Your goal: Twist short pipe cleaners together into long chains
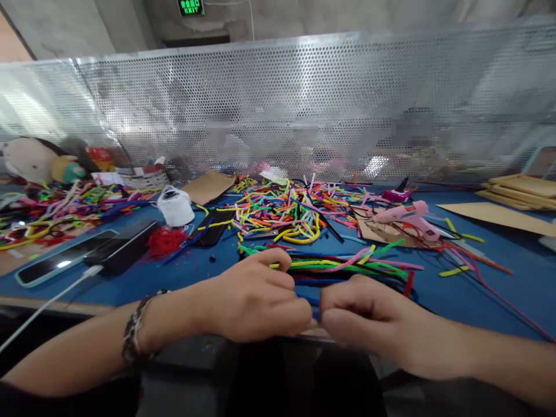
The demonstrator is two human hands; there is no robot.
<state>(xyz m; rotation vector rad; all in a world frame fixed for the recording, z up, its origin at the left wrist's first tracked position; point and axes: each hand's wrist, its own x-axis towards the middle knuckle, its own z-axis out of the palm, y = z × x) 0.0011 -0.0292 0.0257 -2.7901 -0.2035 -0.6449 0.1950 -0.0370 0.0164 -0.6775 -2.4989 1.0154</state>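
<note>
My left hand [264,298] is closed at the table's front edge, its fingers curled in. Just to its right, my right hand [369,321] is also closed, thumb pressed against the curled fingers. A short stretch of blue pipe cleaner [315,313] shows in the narrow gap between them and runs into both grips; its ends are hidden by the fingers. Right behind the hands lies a bundle of long pipe cleaners [343,263] in green, yellow, pink, black and blue. Farther back spreads a heap of short, many-coloured pipe cleaner pieces [282,211].
A pink glue gun [410,219] rests on cardboard at the right, its cord trailing forward. At the left are a phone [65,258], a black power bank [121,248] with a white cable, red thread [167,242] and a white pouch [175,207]. A perforated metal screen [278,104] stands behind.
</note>
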